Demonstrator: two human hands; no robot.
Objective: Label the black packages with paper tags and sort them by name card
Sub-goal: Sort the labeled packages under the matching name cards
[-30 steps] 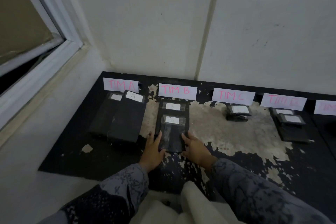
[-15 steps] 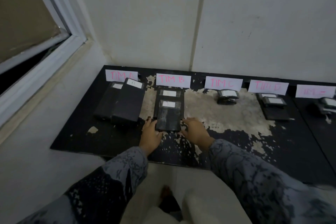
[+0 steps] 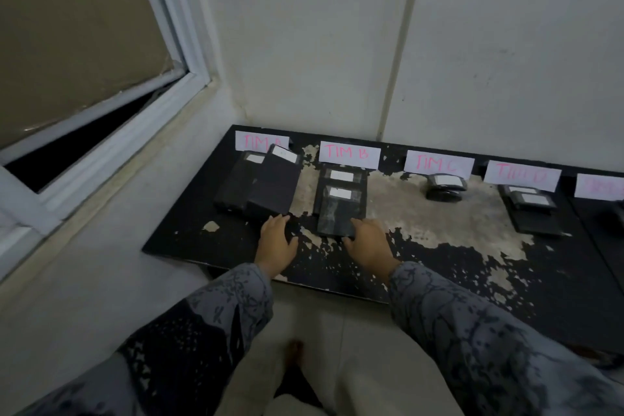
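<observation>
White name cards stand along the back of a black worn board: TIM A, TIM B, TIM C, a fourth card. Below TIM B a black package with a white paper tag lies on top of another tagged package. My right hand touches the top package's near right corner with relaxed fingers. My left hand rests flat on the board, just left of that package and below the TIM A packages.
A small wrapped package sits under TIM C, and stacked black packages under the fourth card. A fifth card shows at the right edge. A white window frame runs along the left; the wall stands close behind the cards.
Both hands have drawn back from the sides of the TIM B package toward its near end; the left hand has moved off it to the left. The camera has pulled back.
</observation>
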